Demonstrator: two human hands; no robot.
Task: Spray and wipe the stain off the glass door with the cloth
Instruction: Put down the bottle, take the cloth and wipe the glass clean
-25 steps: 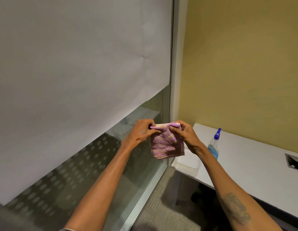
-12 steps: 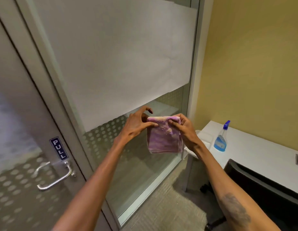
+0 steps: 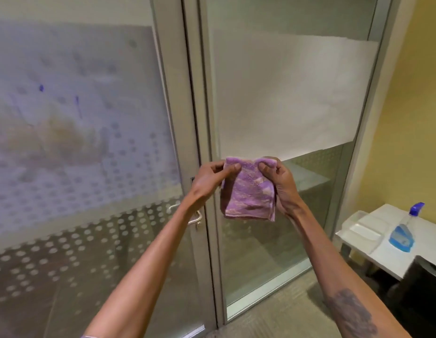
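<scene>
i hold the small folded purple terry cloth (image 3: 248, 191) up in front of the door frame. my left hand (image 3: 209, 178) and right hand (image 3: 282, 186) each pinch a top corner, and the rest hangs free. it looks light, soft and floppy, with little risk of slipping. i judge it best bunched into one palm, flat side out, for firm wiping. the frosted, dot-patterned glass door (image 3: 78, 191) to the left carries blue marks (image 3: 76, 101) above a brownish smear (image 3: 53, 140). the clear spray bottle of blue liquid (image 3: 403, 231) stands near the white desk's (image 3: 429, 226) door-side corner, well apart.
</scene>
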